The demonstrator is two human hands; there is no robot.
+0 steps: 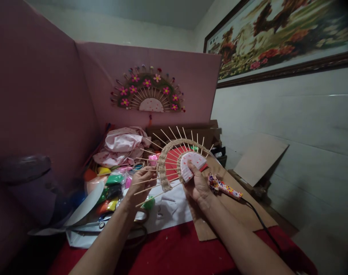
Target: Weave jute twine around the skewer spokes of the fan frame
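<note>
A half-round fan [161, 168] of thin wooden sticks, with a woven twine band, is held up over the table and tilted. My right hand [199, 185] grips its padded white base [188, 168] with pink spots, the thumb lying on the front. At the fan's left side my left hand [142, 183] has its fingers closed about the sticks, near the woven band. The stick tips stick out beyond the band. To the right of my right hand a flower-patterned glue gun [224, 187] rests on cardboard, its black cord trailing toward the front.
Large scissors [102, 226] and several coloured clay packets [113, 191] are at left, below bunched pink cloth [119, 145]. Brown cardboard [243, 210] and white paper [174, 214] cover part of the red cloth [174, 252]. A flowered fan [148, 91] hangs on the pink panel [197, 76].
</note>
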